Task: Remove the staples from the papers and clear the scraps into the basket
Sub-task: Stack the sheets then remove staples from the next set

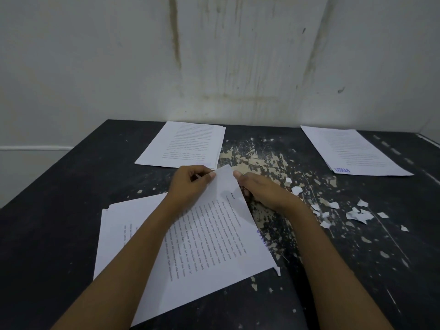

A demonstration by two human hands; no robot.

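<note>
On the dark counter [59,210], a sheet [114,234] lies near left, partly under the page [214,239]. A stack [185,146] lies at the back. The left hand [190,184] has its grip pinched tight on the page's lifted far corner. The right hand [264,191] sits just beside that corner with its fingers curled at the page's edge. I cannot tell whether its grip holds anything. Scraps [357,214] lie scattered to its right, with another paper [352,151] at the far right.
</note>
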